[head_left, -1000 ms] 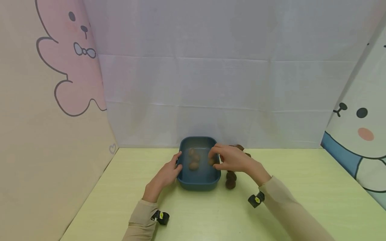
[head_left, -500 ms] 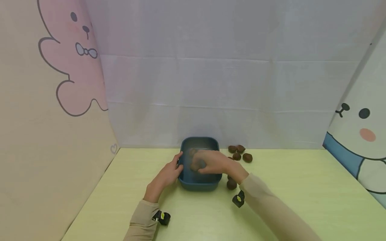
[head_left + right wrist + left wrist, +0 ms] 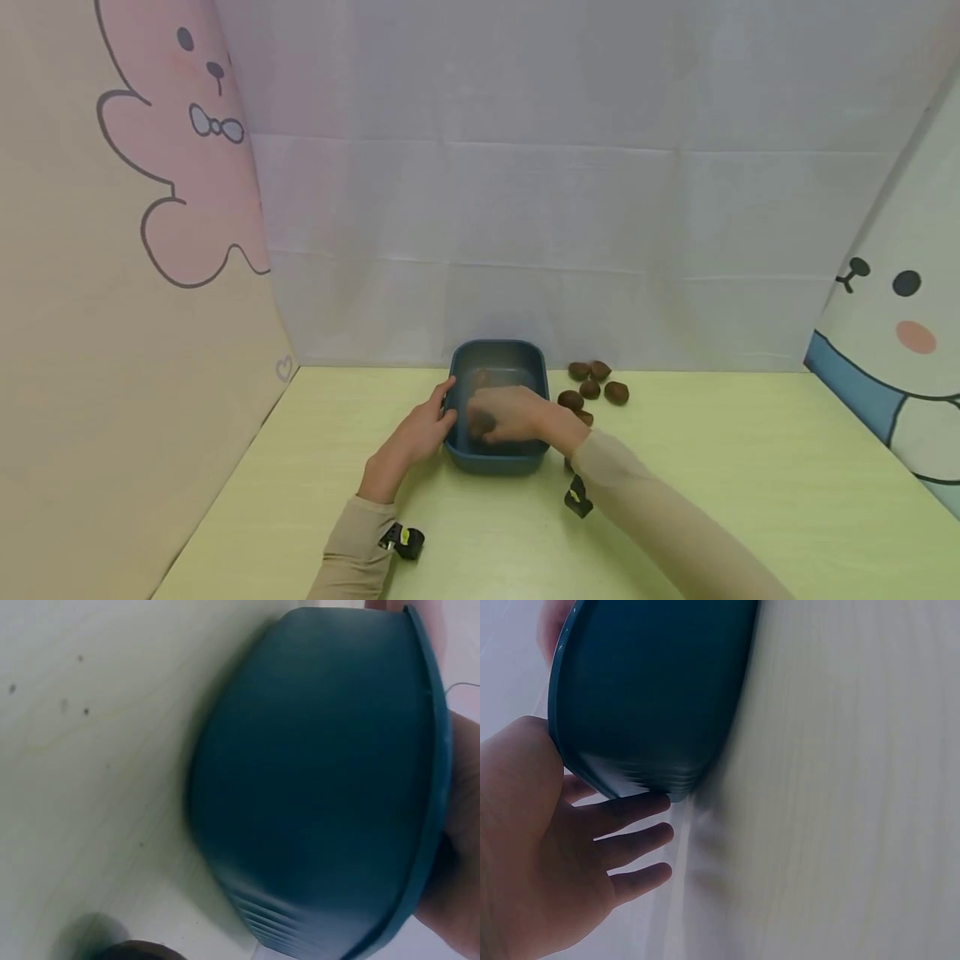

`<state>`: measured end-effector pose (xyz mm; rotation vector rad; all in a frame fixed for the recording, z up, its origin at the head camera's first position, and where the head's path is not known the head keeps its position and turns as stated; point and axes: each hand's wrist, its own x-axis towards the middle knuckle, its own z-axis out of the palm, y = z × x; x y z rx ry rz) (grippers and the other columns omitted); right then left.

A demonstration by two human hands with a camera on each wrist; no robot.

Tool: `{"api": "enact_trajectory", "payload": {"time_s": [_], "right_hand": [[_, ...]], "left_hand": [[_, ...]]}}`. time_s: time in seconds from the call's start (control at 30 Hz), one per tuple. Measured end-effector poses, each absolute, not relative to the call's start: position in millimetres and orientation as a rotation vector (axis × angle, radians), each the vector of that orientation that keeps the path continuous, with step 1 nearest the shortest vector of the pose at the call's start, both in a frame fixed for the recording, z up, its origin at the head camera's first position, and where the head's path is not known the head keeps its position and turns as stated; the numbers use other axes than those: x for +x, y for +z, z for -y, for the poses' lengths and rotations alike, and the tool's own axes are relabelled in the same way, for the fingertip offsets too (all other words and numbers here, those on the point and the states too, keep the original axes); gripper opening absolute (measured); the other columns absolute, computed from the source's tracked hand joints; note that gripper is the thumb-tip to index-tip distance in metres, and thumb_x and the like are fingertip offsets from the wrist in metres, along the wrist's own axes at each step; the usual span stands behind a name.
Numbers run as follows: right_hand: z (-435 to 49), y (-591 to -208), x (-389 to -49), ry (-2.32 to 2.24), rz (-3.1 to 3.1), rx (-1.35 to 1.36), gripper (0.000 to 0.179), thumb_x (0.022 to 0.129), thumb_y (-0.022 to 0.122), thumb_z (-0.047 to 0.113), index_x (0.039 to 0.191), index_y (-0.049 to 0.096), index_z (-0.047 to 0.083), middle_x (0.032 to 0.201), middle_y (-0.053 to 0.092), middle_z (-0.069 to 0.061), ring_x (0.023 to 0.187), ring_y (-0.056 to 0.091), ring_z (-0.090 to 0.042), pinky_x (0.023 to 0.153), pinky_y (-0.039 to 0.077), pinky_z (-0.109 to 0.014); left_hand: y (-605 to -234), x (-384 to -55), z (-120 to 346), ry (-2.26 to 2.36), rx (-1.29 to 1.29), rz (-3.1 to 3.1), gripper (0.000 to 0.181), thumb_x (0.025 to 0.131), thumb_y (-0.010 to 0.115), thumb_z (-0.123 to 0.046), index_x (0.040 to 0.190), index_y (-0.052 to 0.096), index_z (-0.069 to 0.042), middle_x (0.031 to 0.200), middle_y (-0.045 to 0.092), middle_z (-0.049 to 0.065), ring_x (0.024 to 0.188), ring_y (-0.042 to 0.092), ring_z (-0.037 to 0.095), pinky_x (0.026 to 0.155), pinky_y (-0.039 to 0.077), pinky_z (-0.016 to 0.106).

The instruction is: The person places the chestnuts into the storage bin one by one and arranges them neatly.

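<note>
A dark blue-green plastic box (image 3: 498, 463) stands on the table. My left hand (image 3: 412, 433) holds its left side, thumb at the rim and the other fingers along the outer wall. In the left wrist view, the left hand (image 3: 562, 855) has fingers spread against that wall. My right hand (image 3: 510, 412) reaches down inside the box, fingers curled round a dark brown chestnut (image 3: 482, 423), blurred and partly covered. Another chestnut (image 3: 481, 379) shows faintly behind that hand. In the right wrist view, the box wall (image 3: 315, 780) hides the fingertips.
Several chestnuts (image 3: 589, 389) lie loose on the pale table (image 3: 495, 542) right of the box, some partly behind the right forearm. A white cloth wall (image 3: 480, 208) rises behind. Printed cartoon panels stand at both sides.
My right hand has moved left and down from the box's right side to its middle, over the chestnuts inside. The left hand stays at the rim.
</note>
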<state>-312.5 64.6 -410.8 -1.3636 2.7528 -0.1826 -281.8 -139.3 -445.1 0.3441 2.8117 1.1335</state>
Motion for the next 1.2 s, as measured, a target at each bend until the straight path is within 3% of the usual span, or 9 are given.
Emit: {"api": "enact_trajectory", "payload": {"time_s": [0.37, 0.43, 0.5, 0.57, 0.63, 0.73, 0.87, 1.03, 1.2], "right_hand": [[-86, -405, -311, -0.316, -2.807, -1.375, 0.027, 0.092, 0.071, 0.025, 0.117, 0.065, 0.029, 0.117, 0.064, 0.012, 0.109, 0.063, -0.010, 0.089, 0.053, -0.038], [-94, -401, -310, -0.401, -2.808, -1.386, 0.024, 0.092, 0.070, 0.023, 0.116, 0.067, 0.027, 0.118, 0.065, 0.010, 0.110, 0.063, -0.012, 0.089, 0.053, -0.037], [-102, -398, -308, -0.461, -2.806, -1.387, 0.024, 0.093, 0.070, 0.021, 0.116, 0.068, 0.025, 0.121, 0.065, 0.007, 0.109, 0.064, -0.015, 0.086, 0.053, -0.037], [-108, -395, -307, -0.505, -2.810, -1.390, 0.025, 0.093, 0.069, 0.019, 0.117, 0.069, 0.024, 0.123, 0.065, 0.004, 0.105, 0.065, -0.018, 0.082, 0.053, -0.036], [-114, -392, -306, -0.542, -2.807, -1.398, 0.026, 0.094, 0.067, 0.018, 0.119, 0.069, 0.021, 0.124, 0.065, 0.001, 0.098, 0.066, -0.019, 0.078, 0.052, -0.034], [-122, -388, -304, -0.564, -2.814, -1.390, 0.026, 0.095, 0.065, 0.017, 0.121, 0.069, 0.017, 0.118, 0.066, -0.001, 0.079, 0.061, -0.012, 0.073, 0.050, -0.030], [-135, -386, -301, -0.594, -2.833, -1.339, 0.024, 0.097, 0.064, 0.020, 0.120, 0.069, 0.017, 0.113, 0.065, -0.004, 0.068, 0.049, -0.003, 0.067, 0.046, -0.025], [-152, -389, -296, -0.641, -2.860, -1.307, 0.024, 0.096, 0.065, 0.021, 0.119, 0.069, 0.015, 0.109, 0.065, -0.002, 0.067, 0.048, -0.001, 0.065, 0.046, -0.023], [-166, -393, -292, -0.693, -2.868, -1.287, 0.021, 0.096, 0.066, 0.019, 0.116, 0.070, 0.014, 0.106, 0.065, -0.004, 0.069, 0.052, -0.004, 0.066, 0.046, -0.022]], "left_hand": [[-447, -282, 138, 1.160, 0.354, -2.805, 0.060, 0.105, 0.039, -0.027, 0.161, 0.018, -0.019, 0.158, 0.035, 0.021, 0.128, 0.057, 0.036, 0.048, 0.036, 0.034], [-447, -282, 138, 1.165, 0.352, -2.798, 0.060, 0.105, 0.038, -0.027, 0.161, 0.018, -0.020, 0.146, 0.050, 0.022, 0.130, 0.055, 0.037, 0.047, 0.035, 0.033], [-447, -282, 138, 1.172, 0.351, -2.786, 0.060, 0.105, 0.038, -0.027, 0.161, 0.017, -0.021, 0.118, 0.064, 0.020, 0.135, 0.050, 0.039, 0.047, 0.035, 0.033], [-447, -282, 139, 1.173, 0.344, -2.773, 0.061, 0.105, 0.038, -0.028, 0.161, 0.015, -0.022, 0.089, 0.063, 0.015, 0.137, 0.048, 0.039, 0.048, 0.035, 0.033], [-447, -282, 139, 1.167, 0.337, -2.770, 0.061, 0.105, 0.038, -0.028, 0.161, 0.015, -0.022, 0.077, 0.059, 0.011, 0.137, 0.047, 0.039, 0.050, 0.035, 0.034], [-448, -282, 140, 1.159, 0.331, -2.781, 0.060, 0.105, 0.038, -0.028, 0.161, 0.016, -0.023, 0.083, 0.063, 0.011, 0.137, 0.048, 0.038, 0.052, 0.036, 0.034], [-448, -283, 140, 1.160, 0.334, -2.792, 0.060, 0.105, 0.039, -0.027, 0.161, 0.018, -0.021, 0.097, 0.066, 0.012, 0.135, 0.050, 0.038, 0.054, 0.037, 0.034], [-448, -283, 139, 1.152, 0.332, -2.792, 0.060, 0.105, 0.039, -0.027, 0.161, 0.018, -0.021, 0.091, 0.065, 0.015, 0.135, 0.050, 0.038, 0.055, 0.037, 0.034], [-448, -283, 139, 1.146, 0.334, -2.788, 0.061, 0.105, 0.038, -0.027, 0.161, 0.016, -0.021, 0.072, 0.057, 0.009, 0.136, 0.049, 0.038, 0.054, 0.036, 0.034]]}}
